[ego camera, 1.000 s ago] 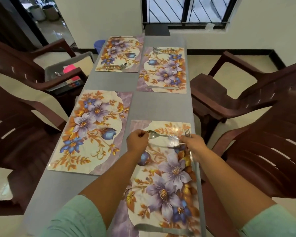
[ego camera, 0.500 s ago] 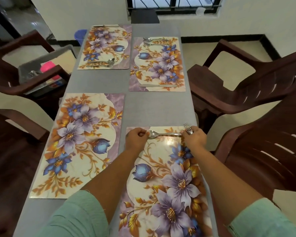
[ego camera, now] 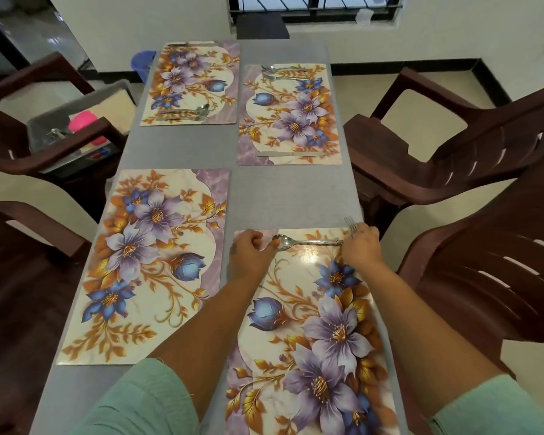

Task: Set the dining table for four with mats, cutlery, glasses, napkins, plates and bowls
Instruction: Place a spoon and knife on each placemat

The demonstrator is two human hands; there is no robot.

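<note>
Four floral mats lie on the grey worktop [ego camera: 283, 196] in two columns. The near right mat [ego camera: 314, 334], at about 5 o'clock, has both hands at its far edge. A spoon [ego camera: 305, 242] lies crosswise along that edge, bowl pointing to 9 o'clock. The left hand [ego camera: 252, 252] has its fingers curled, with the thumb and a fingertip touching the spoon's bowl. The right hand [ego camera: 360, 246] grips a fork [ego camera: 350, 224], its tines sticking out past the knuckles toward 12 o'clock, and its fingers also meet the end of the spoon's handle.

The near left mat [ego camera: 145, 265], at 8 o'clock, carries no cutlery. The far right mat [ego camera: 289, 114], at 1 o'clock, holds a spoon and fork at its far edge and a knife [ego camera: 291, 154] at its near edge. The far left mat [ego camera: 190, 83], at 11 o'clock, has cutlery along its near edge. Brown chairs [ego camera: 471, 146] stand on both sides.
</note>
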